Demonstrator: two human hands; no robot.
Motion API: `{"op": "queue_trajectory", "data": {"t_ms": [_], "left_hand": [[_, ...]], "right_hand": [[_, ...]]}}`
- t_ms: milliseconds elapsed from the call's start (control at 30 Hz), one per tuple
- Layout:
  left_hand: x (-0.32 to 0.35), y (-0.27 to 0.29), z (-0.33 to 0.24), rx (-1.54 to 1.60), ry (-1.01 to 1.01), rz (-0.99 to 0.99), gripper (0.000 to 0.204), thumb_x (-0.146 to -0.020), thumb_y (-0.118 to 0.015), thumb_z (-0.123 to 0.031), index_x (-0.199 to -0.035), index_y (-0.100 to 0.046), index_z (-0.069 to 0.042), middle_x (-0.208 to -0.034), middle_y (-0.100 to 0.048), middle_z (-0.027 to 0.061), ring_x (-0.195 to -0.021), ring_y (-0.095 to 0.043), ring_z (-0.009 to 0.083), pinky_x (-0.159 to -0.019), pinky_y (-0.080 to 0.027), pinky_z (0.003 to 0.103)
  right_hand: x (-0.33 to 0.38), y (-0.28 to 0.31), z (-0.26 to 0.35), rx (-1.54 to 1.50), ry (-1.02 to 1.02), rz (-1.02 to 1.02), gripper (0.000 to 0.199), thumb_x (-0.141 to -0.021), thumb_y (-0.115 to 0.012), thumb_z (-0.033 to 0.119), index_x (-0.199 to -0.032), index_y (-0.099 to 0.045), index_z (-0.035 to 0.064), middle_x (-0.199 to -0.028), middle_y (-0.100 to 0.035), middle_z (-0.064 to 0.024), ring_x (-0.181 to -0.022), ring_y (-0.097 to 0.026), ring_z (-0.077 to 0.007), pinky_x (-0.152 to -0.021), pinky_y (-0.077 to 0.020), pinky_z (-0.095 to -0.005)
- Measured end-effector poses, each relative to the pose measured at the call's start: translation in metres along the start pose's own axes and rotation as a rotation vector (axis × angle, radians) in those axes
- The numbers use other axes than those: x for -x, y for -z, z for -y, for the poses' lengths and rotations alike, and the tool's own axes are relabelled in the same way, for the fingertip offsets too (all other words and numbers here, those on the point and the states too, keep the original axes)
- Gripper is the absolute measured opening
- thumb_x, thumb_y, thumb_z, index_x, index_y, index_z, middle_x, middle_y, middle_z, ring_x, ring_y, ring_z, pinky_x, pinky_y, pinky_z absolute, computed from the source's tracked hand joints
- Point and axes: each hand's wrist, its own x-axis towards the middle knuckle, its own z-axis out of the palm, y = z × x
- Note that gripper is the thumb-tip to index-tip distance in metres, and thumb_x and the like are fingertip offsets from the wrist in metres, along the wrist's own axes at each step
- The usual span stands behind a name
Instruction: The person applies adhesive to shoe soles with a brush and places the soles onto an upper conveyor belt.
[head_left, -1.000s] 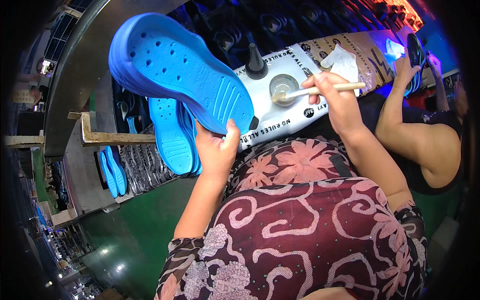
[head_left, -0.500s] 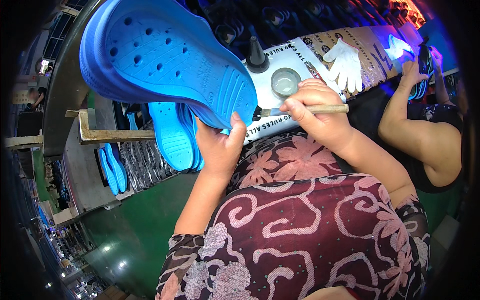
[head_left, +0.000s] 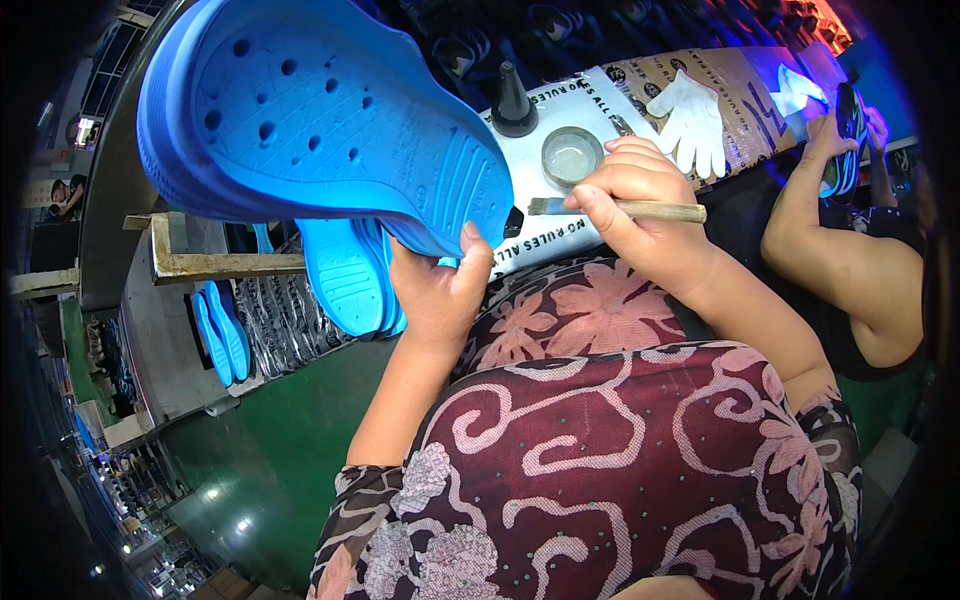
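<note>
The room is dim overall, with a strong blue-violet glow coming from the far right and small white lamp reflections shining on the green floor (head_left: pixel 250 480) near left. The blue shoe sole (head_left: pixel 330 130) is sharp and evenly lit, while straight edges bow and the corners fall into black.

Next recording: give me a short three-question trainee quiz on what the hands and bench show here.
1. True or false: the left hand holds the blue shoe sole raised.
2. What does the right hand hold? A) white glove B) brush C) black bottle
3. What lies on the bench between the black bottle and the white glove?

Key: 1 true. 2 B, a brush, bristles toward the sole. 3 A small round dish.
</note>
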Motion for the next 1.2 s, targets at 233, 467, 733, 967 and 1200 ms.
{"op": "queue_trajectory", "data": {"t_ms": [233,467,733,967,1200], "left_hand": [[0.002,-0.002,0.000,0.044,-0.028,-0.018,0.037,-0.076,-0.062,0.000,-0.109,-0.048,0.006,-0.096,-0.063,0.0138,-0.084,-0.062,0.0190,-0.077,-0.049,0.030],[0.002,-0.004,0.000,0.026,-0.133,-0.054,0.029,-0.076,-0.063,0.001,-0.103,-0.053,0.005,-0.093,-0.064,0.0127,-0.082,-0.062,0.0184,-0.076,-0.048,0.029],[0.001,-0.008,0.002,0.208,-0.159,-0.093,0.025,-0.076,-0.062,0.006,-0.099,-0.055,0.005,-0.097,-0.061,0.0118,-0.087,-0.060,0.0183,-0.078,-0.048,0.030],[0.005,0.003,0.008,0.002,-0.307,0.127,0.044,-0.080,-0.059,0.005,-0.120,-0.041,0.001,-0.110,-0.056,0.0112,-0.097,-0.057,0.0178,-0.089,-0.044,0.031],[0.005,0.007,0.000,-0.132,-0.280,0.161,0.041,-0.081,-0.060,0.005,-0.118,-0.043,0.001,-0.108,-0.057,0.0113,-0.094,-0.058,0.0184,-0.086,-0.046,0.031]], "right_hand": [[-0.001,-0.003,0.009,-0.106,0.012,0.069,0.014,-0.079,-0.066,0.015,-0.070,-0.067,0.0046,-0.063,-0.061,-0.0055,-0.060,-0.055,-0.0220,-0.066,-0.0416,-0.0334],[-0.002,-0.004,0.006,-0.102,0.065,-0.041,0.013,-0.079,-0.067,0.015,-0.070,-0.066,0.0050,-0.058,-0.057,-0.0050,-0.057,-0.054,-0.0217,-0.065,-0.0411,-0.0330],[-0.001,-0.004,0.011,-0.085,0.032,0.042,0.014,-0.080,-0.066,0.013,-0.068,-0.066,0.0052,-0.058,-0.057,-0.0047,-0.056,-0.054,-0.0226,-0.064,-0.0413,-0.0331],[-0.007,-0.005,0.016,-0.095,0.010,0.008,0.014,-0.079,-0.067,0.015,-0.068,-0.066,0.0060,-0.058,-0.057,-0.0043,-0.059,-0.054,-0.0222,-0.067,-0.0413,-0.0330],[-0.002,-0.003,0.022,0.052,0.077,0.081,0.013,-0.077,-0.069,0.017,-0.068,-0.064,0.0093,-0.059,-0.055,-0.0021,-0.059,-0.054,-0.0210,-0.076,-0.0423,-0.0344]]}}
